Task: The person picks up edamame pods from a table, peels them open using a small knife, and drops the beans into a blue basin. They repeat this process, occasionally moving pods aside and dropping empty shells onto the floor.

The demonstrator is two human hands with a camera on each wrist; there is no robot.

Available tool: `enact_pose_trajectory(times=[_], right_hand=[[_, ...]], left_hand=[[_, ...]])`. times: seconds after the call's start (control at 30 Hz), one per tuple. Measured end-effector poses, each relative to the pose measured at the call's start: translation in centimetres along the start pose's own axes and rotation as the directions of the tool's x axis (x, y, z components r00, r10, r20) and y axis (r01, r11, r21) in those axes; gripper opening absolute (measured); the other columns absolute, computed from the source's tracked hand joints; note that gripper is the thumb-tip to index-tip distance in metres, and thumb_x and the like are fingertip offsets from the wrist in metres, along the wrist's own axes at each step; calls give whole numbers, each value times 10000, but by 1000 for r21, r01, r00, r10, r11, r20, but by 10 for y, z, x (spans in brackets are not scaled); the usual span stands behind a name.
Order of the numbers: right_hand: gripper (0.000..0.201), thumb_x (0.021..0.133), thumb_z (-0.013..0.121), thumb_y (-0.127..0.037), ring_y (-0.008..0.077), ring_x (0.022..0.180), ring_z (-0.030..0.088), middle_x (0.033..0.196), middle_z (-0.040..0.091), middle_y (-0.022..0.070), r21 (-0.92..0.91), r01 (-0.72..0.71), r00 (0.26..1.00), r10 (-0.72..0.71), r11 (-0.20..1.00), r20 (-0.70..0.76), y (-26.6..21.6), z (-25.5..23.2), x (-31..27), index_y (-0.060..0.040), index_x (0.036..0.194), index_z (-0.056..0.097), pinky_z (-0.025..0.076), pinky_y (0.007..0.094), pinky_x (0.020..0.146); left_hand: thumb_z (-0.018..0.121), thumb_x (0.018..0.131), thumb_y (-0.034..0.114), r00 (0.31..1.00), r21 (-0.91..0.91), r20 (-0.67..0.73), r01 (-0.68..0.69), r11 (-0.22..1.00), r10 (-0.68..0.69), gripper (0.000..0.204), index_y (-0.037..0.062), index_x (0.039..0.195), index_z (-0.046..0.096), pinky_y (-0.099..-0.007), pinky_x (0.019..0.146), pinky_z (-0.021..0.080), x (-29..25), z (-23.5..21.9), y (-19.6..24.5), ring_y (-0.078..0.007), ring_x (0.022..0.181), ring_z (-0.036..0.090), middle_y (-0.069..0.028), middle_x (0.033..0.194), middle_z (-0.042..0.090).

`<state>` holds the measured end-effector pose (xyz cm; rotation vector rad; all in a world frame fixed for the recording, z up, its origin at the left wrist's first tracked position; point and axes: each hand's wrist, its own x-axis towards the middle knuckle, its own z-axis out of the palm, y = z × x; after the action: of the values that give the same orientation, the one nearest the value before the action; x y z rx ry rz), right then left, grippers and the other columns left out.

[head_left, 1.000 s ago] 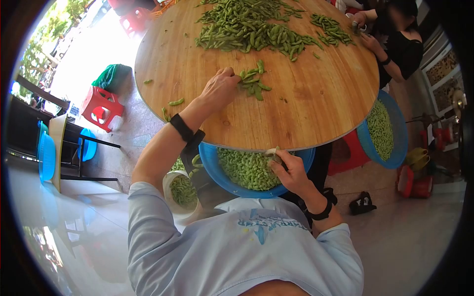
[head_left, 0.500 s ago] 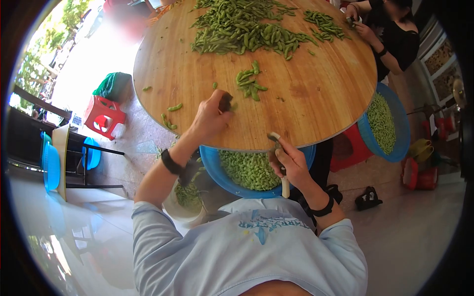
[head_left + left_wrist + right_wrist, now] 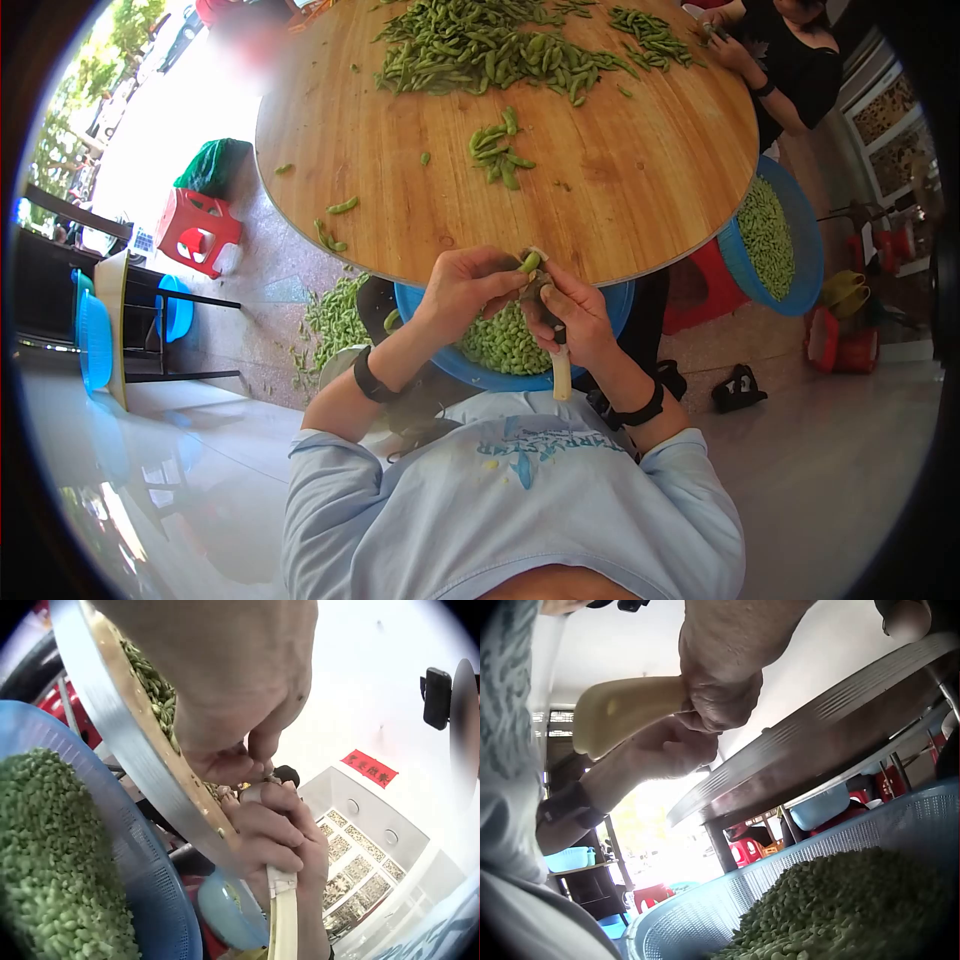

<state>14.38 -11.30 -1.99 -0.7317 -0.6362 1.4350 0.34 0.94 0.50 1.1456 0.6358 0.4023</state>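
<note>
Just over the table's near edge, in the head view, my two hands meet. My left hand [image 3: 462,292] pinches a green soybean pod [image 3: 531,262] between thumb and fingers. My right hand [image 3: 582,318] grips a tool by its cream handle [image 3: 562,375], which points back toward the shirt; its working end is hidden among the fingers. The same handle [image 3: 283,922] slants down below the right fist in the left wrist view. Under the hands stands a blue basket [image 3: 618,308] of shelled green beans [image 3: 505,345]. A small bunch of pods [image 3: 497,155] lies on the tabletop ahead.
A big heap of pods [image 3: 480,50] covers the far side of the round wooden table [image 3: 620,200]. Another person [image 3: 795,65] works at the right edge, near a second blue basket [image 3: 812,255]. Pods litter the floor [image 3: 338,320] at left, beyond which is a red stool [image 3: 200,235].
My left hand has come back from the small bunch to the right hand, bringing a pod. The right hand has turned, so the cream handle now shows below it.
</note>
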Motion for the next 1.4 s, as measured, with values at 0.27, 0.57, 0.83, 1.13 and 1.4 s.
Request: enact_pose_trajectory(times=[0.27, 0.57, 0.83, 1.13, 1.4], right_hand=[[383, 987, 443, -181, 63, 559, 441, 819, 507, 53, 131, -44, 999, 40, 990, 29, -4, 1, 0, -33, 1339, 409, 374, 181, 426], [302, 979, 452, -152, 59, 531, 410, 762, 503, 42, 97, -31, 999, 35, 995, -39, -7, 6, -4, -13, 1245, 481, 349, 175, 415], [281, 971, 473, -158, 76, 528, 415, 774, 516, 60, 343, -140, 988, 105, 929, 117, -12, -3, -8, -29, 1217, 515, 345, 177, 399], [197, 962, 501, -165, 83, 533, 434, 787, 534, 73, 465, -176, 978, 206, 868, -15, -7, -5, -7, -67, 1116, 575, 347, 177, 383], [217, 960, 499, -145, 79, 532, 444, 787, 555, 78, 293, -55, 993, 82, 955, -81, -5, -5, -8, -40, 1138, 566, 343, 181, 386]], left_hand=[[669, 841, 91, 998, 138, -17, -53, 989, 56, 118, -22, 869, 644, -202, 471, 390, -4, 0, -5, -55, 565, 519, -20, 670, 595], [645, 859, 56, 981, 173, 93, -187, 967, 173, 78, -10, 868, 605, -200, 464, 362, -2, -5, -15, -62, 566, 508, -15, 681, 567], [656, 858, 78, 900, -414, 426, 284, 865, -92, 86, 9, 877, 608, -224, 415, 351, 7, -11, -13, -104, 534, 524, -50, 696, 569], [651, 827, 63, 689, 780, 467, -616, 108, 554, 145, -19, 933, 596, -301, 542, 463, -3, 5, 6, -246, 610, 594, -97, 750, 595], [625, 870, 89, 999, 297, 43, -18, 955, 6, 168, -26, 992, 641, -254, 517, 458, -6, 7, 8, -119, 579, 579, -43, 692, 610]])
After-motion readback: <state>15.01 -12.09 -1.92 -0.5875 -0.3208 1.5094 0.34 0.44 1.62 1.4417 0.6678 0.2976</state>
